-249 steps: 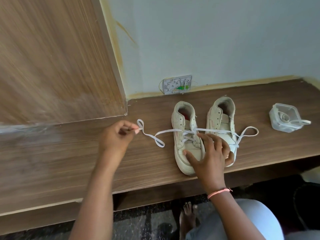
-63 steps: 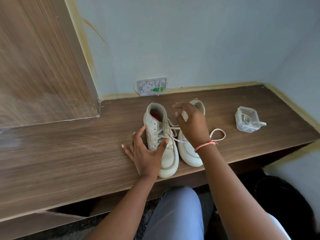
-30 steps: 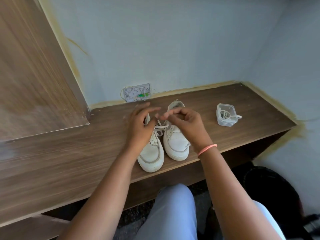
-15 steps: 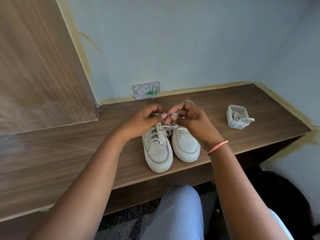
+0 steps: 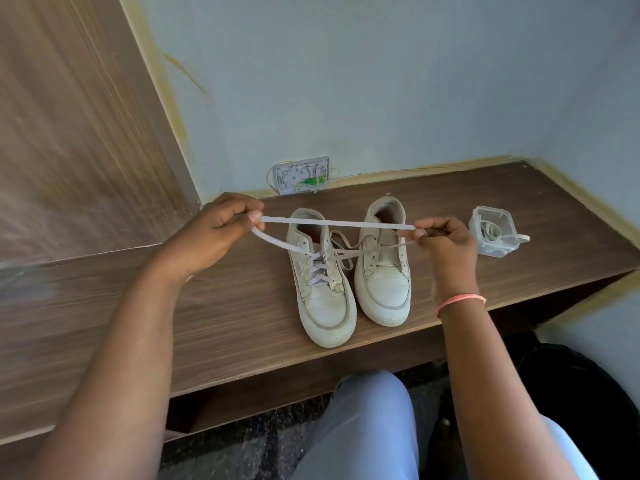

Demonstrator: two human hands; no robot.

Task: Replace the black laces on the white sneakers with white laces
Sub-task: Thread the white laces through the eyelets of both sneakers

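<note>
Two white sneakers stand side by side on the wooden shelf (image 5: 242, 323), toes toward me. The left sneaker (image 5: 320, 282) carries a white lace (image 5: 332, 223) threaded through its eyelets. The right sneaker (image 5: 384, 268) shows bare eyelets. My left hand (image 5: 214, 233) pinches a loop of the lace out to the left of the shoes. My right hand (image 5: 443, 240) pinches the other part out to the right. The lace is stretched taut between both hands above the shoe openings, and strands run down to a crossing near the left sneaker's top eyelets.
A small clear plastic box (image 5: 493, 233) holding a coiled lace sits on the shelf just right of my right hand. A white socket plate (image 5: 301, 174) is on the wall behind the shoes. A wood panel (image 5: 69, 116) rises at the left. My knees are below the shelf edge.
Half a second ago my hands were close together over the left sneaker's top. They have pulled apart sideways, drawing the lace out taut to left and right.
</note>
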